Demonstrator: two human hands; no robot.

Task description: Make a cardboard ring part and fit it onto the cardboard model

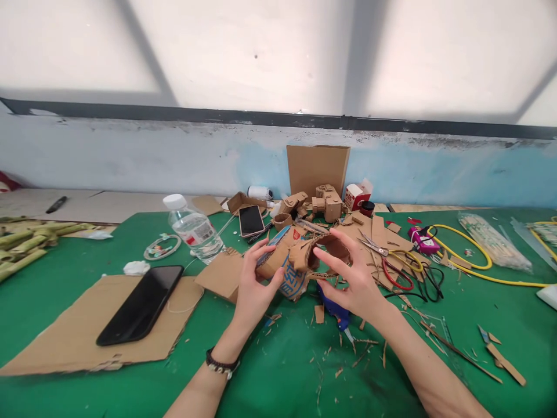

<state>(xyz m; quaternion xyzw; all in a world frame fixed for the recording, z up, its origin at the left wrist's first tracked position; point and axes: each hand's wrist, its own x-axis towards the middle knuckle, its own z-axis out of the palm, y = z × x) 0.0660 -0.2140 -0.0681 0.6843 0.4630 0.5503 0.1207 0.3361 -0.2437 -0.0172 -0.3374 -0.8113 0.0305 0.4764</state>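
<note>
Head view: cardboard construction point(299, 255) with blue print, held above middle of green worktop point(265, 383). Left hand point(256, 287) clamped on its left side, right hand point(357, 280) on ring-like right end. Blue tool point(336, 310) below right hand. Left: black phone point(141, 307), farther water bottle point(199, 233). Right: scissors point(376, 247).

Blue characters point(295, 283) are showing on the cardboard piece point(300, 255), but no wording is coming through legibly. Print on the bottle label point(201, 233) is looking too small to read
</note>
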